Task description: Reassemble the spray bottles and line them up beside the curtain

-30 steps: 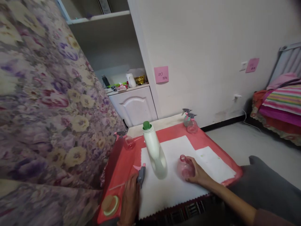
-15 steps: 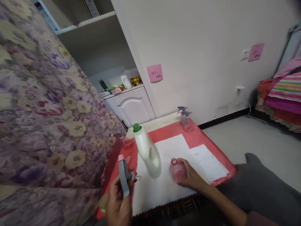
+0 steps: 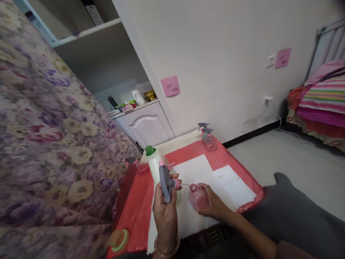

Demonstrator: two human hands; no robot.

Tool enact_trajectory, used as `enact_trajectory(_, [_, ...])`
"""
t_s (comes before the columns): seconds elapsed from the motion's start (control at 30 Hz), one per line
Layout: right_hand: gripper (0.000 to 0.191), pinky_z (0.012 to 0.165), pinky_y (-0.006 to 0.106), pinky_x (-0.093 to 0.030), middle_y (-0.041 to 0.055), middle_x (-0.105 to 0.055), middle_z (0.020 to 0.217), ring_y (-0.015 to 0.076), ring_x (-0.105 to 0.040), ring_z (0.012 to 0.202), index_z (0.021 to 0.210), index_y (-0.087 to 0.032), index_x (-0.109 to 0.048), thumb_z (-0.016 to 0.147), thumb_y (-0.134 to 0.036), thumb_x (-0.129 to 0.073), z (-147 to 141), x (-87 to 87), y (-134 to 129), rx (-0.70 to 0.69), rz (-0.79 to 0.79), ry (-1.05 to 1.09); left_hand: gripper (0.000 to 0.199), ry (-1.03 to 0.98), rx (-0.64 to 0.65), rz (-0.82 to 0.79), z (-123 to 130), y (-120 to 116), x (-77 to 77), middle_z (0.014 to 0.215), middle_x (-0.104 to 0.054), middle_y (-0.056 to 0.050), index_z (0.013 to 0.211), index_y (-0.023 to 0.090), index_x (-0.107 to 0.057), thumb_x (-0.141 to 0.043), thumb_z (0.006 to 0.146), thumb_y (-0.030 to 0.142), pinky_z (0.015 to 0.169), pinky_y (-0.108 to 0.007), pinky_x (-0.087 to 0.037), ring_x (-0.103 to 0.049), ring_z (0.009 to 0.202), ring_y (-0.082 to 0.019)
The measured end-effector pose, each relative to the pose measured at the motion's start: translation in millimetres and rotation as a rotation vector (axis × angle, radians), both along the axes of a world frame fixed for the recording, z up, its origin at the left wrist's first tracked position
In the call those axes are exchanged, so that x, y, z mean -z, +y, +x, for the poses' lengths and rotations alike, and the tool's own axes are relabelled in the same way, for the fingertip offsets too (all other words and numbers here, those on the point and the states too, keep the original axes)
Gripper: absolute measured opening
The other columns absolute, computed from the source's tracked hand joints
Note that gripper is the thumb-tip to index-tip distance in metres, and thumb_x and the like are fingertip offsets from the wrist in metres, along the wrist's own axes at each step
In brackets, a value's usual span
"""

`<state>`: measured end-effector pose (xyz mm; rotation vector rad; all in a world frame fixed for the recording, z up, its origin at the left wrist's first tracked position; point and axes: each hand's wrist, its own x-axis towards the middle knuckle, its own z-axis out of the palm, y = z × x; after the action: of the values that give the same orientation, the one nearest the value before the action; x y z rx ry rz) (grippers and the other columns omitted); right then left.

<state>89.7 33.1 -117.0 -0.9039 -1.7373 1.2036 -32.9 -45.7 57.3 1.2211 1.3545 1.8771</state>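
In my left hand (image 3: 165, 212) is a grey and pink spray nozzle (image 3: 166, 181), gripped by its pink collar and turned sideways. Its thin pale tube (image 3: 185, 184) points right, with the end close to the mouth of a pink see-through spray bottle (image 3: 198, 199); I cannot tell whether it touches the rim. My right hand (image 3: 212, 203) is wrapped around that bottle's right side, holding it slightly tilted. Behind the nozzle stands a pale green jug (image 3: 154, 163) with a green spout, partly hidden by my left hand.
Two spray bottles (image 3: 210, 143) stand at the table's far right corner, another spray bottle (image 3: 141, 167) at the far left. White sheets (image 3: 194, 167) lie on the red table cover (image 3: 140, 219). A round green-rimmed lid (image 3: 121, 240) lies front left. A floral curtain (image 3: 67, 151) borders the left side.
My left hand has moved right with the spray nozzle, bringing its tube to the bottle's mouth and passing in front of the jug. The view has shifted slightly; my right hand keeps its hold.
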Motion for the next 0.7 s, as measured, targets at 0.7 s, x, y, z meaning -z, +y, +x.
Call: enact_trajectory(0.7, [0.088, 0.109, 0.046, -0.040, 0.0151, -0.048, 0.137, 0.0319, -0.049, 0.128, 0.133, -0.020, -0.037, 0.053, -0.017, -0.074, -0.9, -13.0, -1.5, -0.003, -0.031, 0.025, 0.028, 0.142, 0.125, -0.146, -2.9, 25.6, 46.3, 0.120, -0.066, -0.006, 0.111, 0.023, -0.061, -0.064, 0.087, 0.037, 0.094, -0.032, -0.048, -0.060, 0.111, -0.021])
